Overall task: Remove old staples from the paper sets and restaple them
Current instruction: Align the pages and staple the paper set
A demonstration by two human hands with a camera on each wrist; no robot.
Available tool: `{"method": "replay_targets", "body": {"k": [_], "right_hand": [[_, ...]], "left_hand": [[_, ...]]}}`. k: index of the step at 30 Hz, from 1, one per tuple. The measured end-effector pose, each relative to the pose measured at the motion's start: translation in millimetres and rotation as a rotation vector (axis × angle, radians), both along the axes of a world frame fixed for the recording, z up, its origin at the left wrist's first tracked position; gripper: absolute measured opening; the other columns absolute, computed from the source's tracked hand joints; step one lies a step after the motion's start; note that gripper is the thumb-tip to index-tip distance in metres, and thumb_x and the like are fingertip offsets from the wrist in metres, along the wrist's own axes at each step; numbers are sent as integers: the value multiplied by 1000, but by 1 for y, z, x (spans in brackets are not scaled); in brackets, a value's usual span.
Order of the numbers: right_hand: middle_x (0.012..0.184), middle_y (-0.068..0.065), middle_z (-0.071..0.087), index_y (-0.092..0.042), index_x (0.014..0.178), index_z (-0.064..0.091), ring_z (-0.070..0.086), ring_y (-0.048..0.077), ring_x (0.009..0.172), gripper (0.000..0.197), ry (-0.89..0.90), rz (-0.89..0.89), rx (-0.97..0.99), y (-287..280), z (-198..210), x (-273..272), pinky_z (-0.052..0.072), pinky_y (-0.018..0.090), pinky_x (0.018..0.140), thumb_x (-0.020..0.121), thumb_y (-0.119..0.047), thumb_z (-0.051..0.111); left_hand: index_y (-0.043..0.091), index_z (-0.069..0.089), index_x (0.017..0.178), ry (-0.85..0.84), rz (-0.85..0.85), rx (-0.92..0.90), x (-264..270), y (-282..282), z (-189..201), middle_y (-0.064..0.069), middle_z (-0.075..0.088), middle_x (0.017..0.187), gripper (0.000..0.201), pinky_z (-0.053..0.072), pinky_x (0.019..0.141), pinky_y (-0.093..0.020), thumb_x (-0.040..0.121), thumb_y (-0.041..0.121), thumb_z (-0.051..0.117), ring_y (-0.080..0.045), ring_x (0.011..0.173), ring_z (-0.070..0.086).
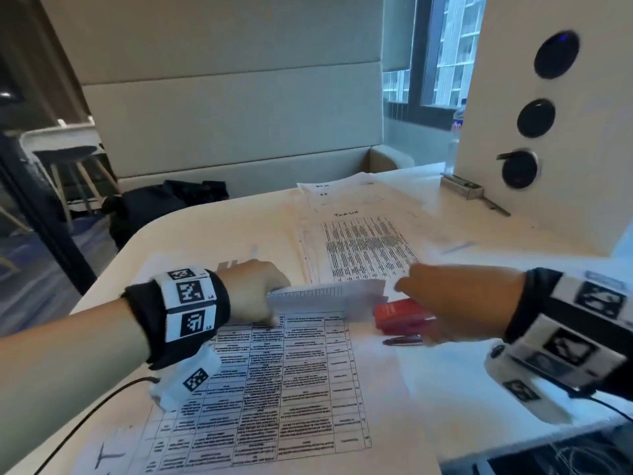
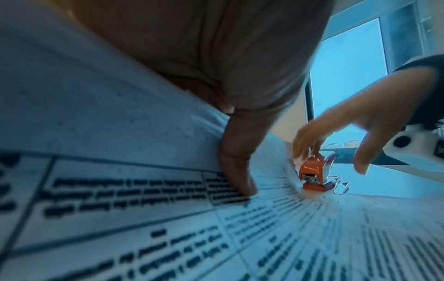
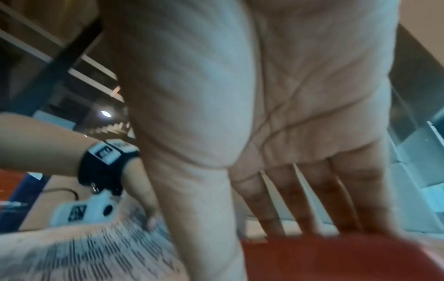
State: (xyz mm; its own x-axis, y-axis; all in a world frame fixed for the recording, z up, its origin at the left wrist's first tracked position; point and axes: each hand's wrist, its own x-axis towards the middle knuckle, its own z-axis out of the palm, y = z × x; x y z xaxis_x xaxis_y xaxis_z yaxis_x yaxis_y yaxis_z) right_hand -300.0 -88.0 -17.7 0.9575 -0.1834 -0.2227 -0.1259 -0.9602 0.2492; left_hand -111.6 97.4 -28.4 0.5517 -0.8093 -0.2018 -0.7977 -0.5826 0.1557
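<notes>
Paper set: my white printed paper set (image 1: 274,389) with its black-ruled table lies flat in front of me on the table, top pages folded back into a raised flap (image 1: 329,296) along the far edge.
Left hand: my left hand (image 1: 253,289) is on that fold, the thumb (image 2: 238,171) pressing down onto the printed table, fingers curled over the turned-back pages.
Stapler: the small red plastic stapler (image 1: 400,315) sits on the table just beside the set's right corner, metal mouth facing the paper in the left wrist view.
Right hand: my right hand (image 1: 459,299) is right over the stapler, fingers spread wide and straight; fingertips (image 2: 305,150) look to be at its top, but blur keeps me from calling contact.
Pen: a dark red pen-like stick (image 1: 402,340) lies just in front of the stapler.
Writing: the table text is too blurred to read; a hand-drawn "T" (image 1: 111,455) shows at the sheet's near-left corner.
Second stack: another printed paper stack (image 1: 356,241) lies further back, well apart from my hands.
Surface: pale cream table (image 1: 205,228) with a rounded corner.
Room: padded beige booth wall (image 1: 233,125), a window (image 1: 445,46) at the back, a white panel (image 1: 589,132) with three round black dials on the right.
</notes>
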Motion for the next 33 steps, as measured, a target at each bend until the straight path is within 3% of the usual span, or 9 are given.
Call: {"method": "replay_targets", "body": {"k": [3,6,10,12,15,18,23,28,33], "right_hand": [[86,-2,62,-16,101,61,54,17,74,20,89,-64,-31,-12,-3,4,42,23,60,89,-32,58],[81,-4,60,-16,101,65,55,17,72,28,126,-133,-34,-21,-1,5,41,22,57,86,-39,63],[113,-6,65,-23,124,58,60,14,99,60,44,-193,49,-32,8,7,50,27,84,82,-66,55],[132,-17,52,-33,140,40,52,6,120,89,-99,-207,354,-31,18,11,42,21,100,66,-82,46],[123,-20,57,-37,125,46,58,-4,109,80,-431,-142,1087,-13,35,18,48,12,88,58,-73,72],[84,-9,75,-16,107,60,70,1,76,43,-831,-147,1486,1,36,38,54,17,61,75,-36,79],[54,-4,67,5,85,64,60,1,47,4,-1427,-119,1519,22,50,61,46,14,44,84,2,66],[91,2,76,-11,102,68,72,16,85,18,-1490,48,1483,22,66,48,57,27,78,85,-13,67],[65,-5,73,-9,86,70,64,1,56,11,-1451,-30,1483,29,47,53,47,9,53,80,0,71]], "left_hand": [[16,45,59,6,36,-57,2,8,10,3,46,56,39,30,57,-27,76,26,78,-15,52,38],[16,57,58,13,114,-214,7,22,36,6,56,53,28,34,53,-24,76,21,78,-11,48,47],[18,68,73,61,217,-615,15,51,69,2,73,73,11,51,66,-29,75,20,79,-16,68,69],[16,66,74,155,193,-861,13,59,78,6,72,65,10,53,61,-20,77,13,76,-7,64,69],[18,59,72,227,183,-1123,2,58,74,20,60,46,19,37,44,-2,81,3,67,6,44,57],[23,66,94,260,172,-1357,4,48,58,18,74,81,19,47,67,-8,85,7,65,-3,81,69],[30,57,116,305,101,-1476,-8,28,56,26,69,106,31,43,82,-5,90,13,56,7,105,60],[24,54,118,351,54,-1554,-9,26,68,8,70,109,30,46,83,-9,89,20,56,-2,104,63],[36,42,129,377,58,-1541,-18,17,48,35,45,134,82,33,102,-8,60,75,65,16,126,37]]}}
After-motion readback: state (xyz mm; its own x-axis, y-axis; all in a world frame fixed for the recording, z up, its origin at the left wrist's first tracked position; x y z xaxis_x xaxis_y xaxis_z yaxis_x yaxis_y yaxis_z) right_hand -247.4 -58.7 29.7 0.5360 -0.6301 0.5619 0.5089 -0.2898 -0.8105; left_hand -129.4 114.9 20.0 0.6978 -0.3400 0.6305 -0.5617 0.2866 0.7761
